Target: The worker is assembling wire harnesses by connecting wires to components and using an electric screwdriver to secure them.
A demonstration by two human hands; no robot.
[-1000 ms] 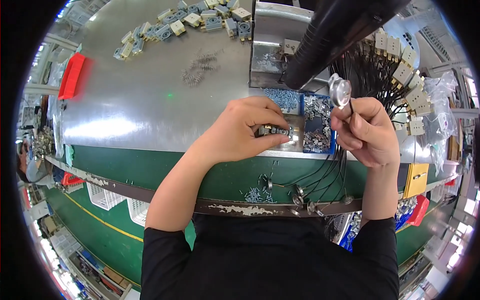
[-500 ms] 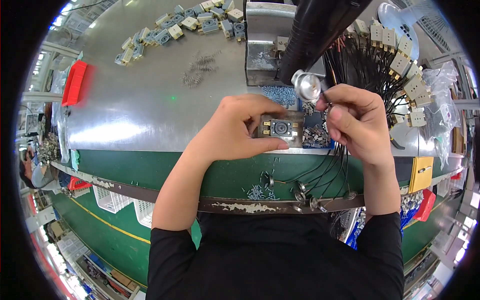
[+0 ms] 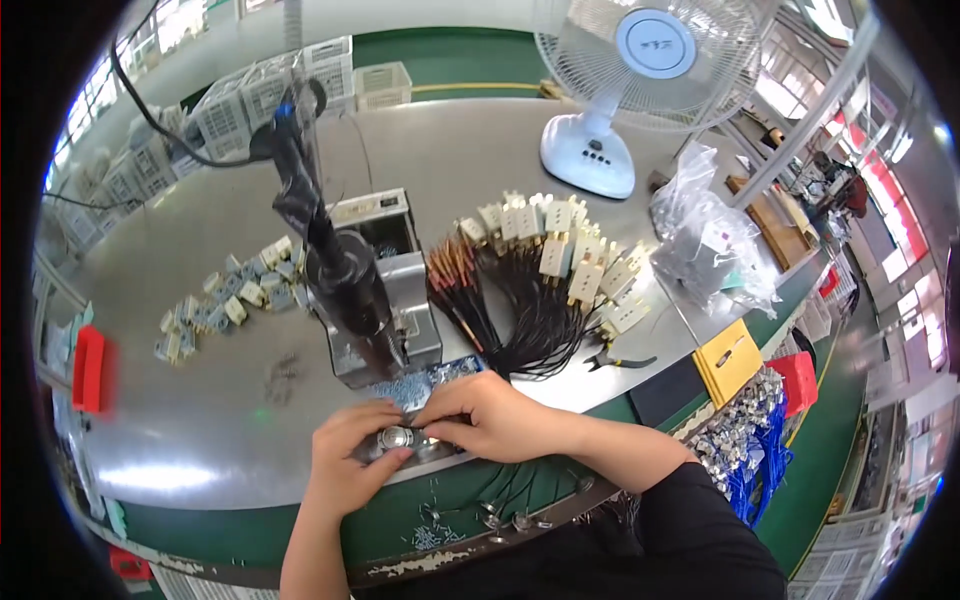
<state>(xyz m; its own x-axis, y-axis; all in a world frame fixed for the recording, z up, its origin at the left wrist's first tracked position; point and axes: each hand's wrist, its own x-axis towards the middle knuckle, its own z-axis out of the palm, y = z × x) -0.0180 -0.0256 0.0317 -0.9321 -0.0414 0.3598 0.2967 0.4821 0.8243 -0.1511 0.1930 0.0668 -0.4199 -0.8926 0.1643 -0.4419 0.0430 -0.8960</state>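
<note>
A round metal cup (image 3: 395, 437) sits near the close edge of a broad metal table (image 3: 200, 440). Toward the back stands a pale blue fan (image 3: 655, 45); nearer is a machine with a black column (image 3: 345, 300), black wires (image 3: 540, 325) spread to its right. The left hand (image 3: 350, 450) curves, partly open, around the cup, its grip unclear; the right hand (image 3: 490, 418), fingertips nearly together, meets the cup's right side, any hold hidden. Bluish screws (image 3: 402, 390) lie just beyond. The step appears to be positioning the cup; the next move calls for steady, level fingers.
</note>
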